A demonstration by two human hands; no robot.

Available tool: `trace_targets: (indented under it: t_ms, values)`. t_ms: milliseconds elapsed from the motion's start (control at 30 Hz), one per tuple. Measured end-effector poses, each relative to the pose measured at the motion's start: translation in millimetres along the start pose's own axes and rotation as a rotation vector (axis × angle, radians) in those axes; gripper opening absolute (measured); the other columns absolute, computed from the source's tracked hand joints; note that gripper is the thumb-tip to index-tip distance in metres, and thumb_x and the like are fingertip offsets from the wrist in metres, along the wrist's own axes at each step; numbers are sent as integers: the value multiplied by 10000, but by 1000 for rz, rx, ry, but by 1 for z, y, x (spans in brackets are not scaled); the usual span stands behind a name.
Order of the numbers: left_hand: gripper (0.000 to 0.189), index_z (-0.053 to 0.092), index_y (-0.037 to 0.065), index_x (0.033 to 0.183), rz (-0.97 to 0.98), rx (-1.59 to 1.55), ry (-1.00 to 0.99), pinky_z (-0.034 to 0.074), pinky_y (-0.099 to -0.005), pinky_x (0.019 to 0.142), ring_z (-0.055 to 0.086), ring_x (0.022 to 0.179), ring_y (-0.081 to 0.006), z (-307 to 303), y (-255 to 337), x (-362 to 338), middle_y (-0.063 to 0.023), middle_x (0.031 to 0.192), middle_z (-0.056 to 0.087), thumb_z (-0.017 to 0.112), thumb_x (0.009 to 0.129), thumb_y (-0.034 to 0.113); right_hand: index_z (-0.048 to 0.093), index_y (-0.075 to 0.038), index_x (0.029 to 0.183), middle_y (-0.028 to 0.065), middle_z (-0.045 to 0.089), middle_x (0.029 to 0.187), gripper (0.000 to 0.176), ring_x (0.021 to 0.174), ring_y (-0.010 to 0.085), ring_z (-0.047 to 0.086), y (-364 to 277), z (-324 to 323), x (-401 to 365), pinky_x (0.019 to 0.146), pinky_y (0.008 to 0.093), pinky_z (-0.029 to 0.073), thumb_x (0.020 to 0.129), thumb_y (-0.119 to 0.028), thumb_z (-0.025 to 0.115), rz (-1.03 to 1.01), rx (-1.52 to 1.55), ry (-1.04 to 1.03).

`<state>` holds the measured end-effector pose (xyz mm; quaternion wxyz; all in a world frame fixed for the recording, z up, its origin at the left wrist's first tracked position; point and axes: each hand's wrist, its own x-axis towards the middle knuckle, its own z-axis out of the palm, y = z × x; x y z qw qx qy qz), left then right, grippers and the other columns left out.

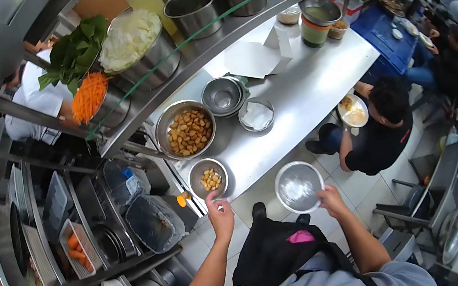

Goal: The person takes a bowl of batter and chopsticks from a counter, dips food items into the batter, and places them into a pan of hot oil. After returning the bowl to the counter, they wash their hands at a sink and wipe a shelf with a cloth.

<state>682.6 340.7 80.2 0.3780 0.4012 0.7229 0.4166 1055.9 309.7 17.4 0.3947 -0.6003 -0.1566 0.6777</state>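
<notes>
My right hand (332,201) grips the rim of a metal bowl (297,174), held out over the floor beside the counter. Inside that bowl I see only a shiny surface with glare. My left hand (220,217) is closed at the near rim of a small metal bowl (224,176), its fingertips over the edge. That bowl stands at the counter's left end and holds a few golden-brown chunks (210,179). Just behind it is a larger metal bowl (162,133) full of similar browned pieces (188,133).
Stacked metal bowls (223,94) and a bowl with white material (256,115) stand on the steel counter (318,90). Above runs a shelf (256,18) with vegetable containers. A crouching person (382,128) holds a plate of food at right. Lined bins (156,222) are at left.
</notes>
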Motion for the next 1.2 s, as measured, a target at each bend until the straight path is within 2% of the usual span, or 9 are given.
trace_targets:
  t_ms: [200, 300, 400, 500, 633, 800, 900, 1067, 1200]
  values:
    - [176, 611, 2, 997, 140, 33, -655, 431, -244, 572, 514, 656, -53, 20, -27, 39, -21, 732, 575, 573, 1024, 172, 646, 43, 1086, 128, 686, 930, 286, 742, 241, 703, 56, -96, -94, 611, 380, 624, 825, -53, 582, -17, 58, 474]
    - [225, 560, 28, 896, 206, 332, -1025, 439, -301, 507, 525, 531, -118, 48, -20, 35, -23, 621, 541, 545, 1026, 212, 645, 14, 1086, 106, 664, 960, 260, 807, 231, 692, 95, -142, -150, 698, 421, 631, 839, -47, 589, -21, 173, 704]
    - [184, 594, 27, 909, 540, 499, -1278, 500, -357, 603, 612, 612, -194, 86, -38, 24, -102, 680, 622, 567, 992, 189, 599, -22, 1114, 101, 644, 1026, 249, 882, 271, 690, 80, -171, -199, 773, 460, 619, 867, -46, 577, -203, 535, 854]
    - [159, 625, 30, 934, 632, 648, -1493, 529, -385, 684, 677, 705, -254, 129, -4, 7, -150, 772, 676, 591, 968, 182, 586, -26, 1062, 120, 633, 1032, 217, 927, 295, 674, 52, -228, -224, 822, 485, 600, 847, -13, 562, -472, 848, 956]
    - [193, 652, 23, 958, 562, 759, -1375, 548, -424, 718, 718, 808, -337, 188, 2, -2, -180, 843, 710, 656, 911, 210, 568, -3, 933, 125, 619, 948, 133, 926, 309, 652, 16, -359, -209, 891, 525, 590, 806, 32, 549, -690, 1109, 1054]
    - [205, 653, 13, 927, 630, 827, -1228, 554, -407, 683, 715, 731, -311, 247, 4, -18, -165, 755, 698, 654, 918, 218, 511, 8, 853, 115, 491, 793, 112, 786, 283, 563, -68, -544, -179, 969, 628, 552, 787, 96, 535, -739, 1419, 1118]
    - [224, 667, 44, 897, 267, 775, -1232, 531, -369, 682, 671, 698, -283, 259, -1, -30, -100, 787, 709, 650, 945, 262, 496, 24, 939, 110, 463, 845, 166, 793, 258, 534, -77, -658, -152, 918, 610, 592, 803, 108, 542, -867, 1587, 1162]
    - [245, 668, 42, 923, 245, 913, -1146, 553, -384, 674, 702, 698, -264, 250, -50, -25, -109, 750, 711, 667, 933, 287, 504, 40, 1034, 128, 477, 1045, 152, 954, 290, 564, -90, -735, -137, 925, 508, 616, 894, 22, 561, -885, 1684, 1324]
    - [267, 669, 40, 943, 269, 963, -1065, 571, -396, 667, 728, 698, -248, 210, -95, -14, -117, 720, 712, 681, 924, 306, 510, 21, 1293, 149, 539, 1258, 385, 1150, 353, 558, -118, -733, -117, 926, 485, 611, 954, -142, 597, -790, 1748, 1336]
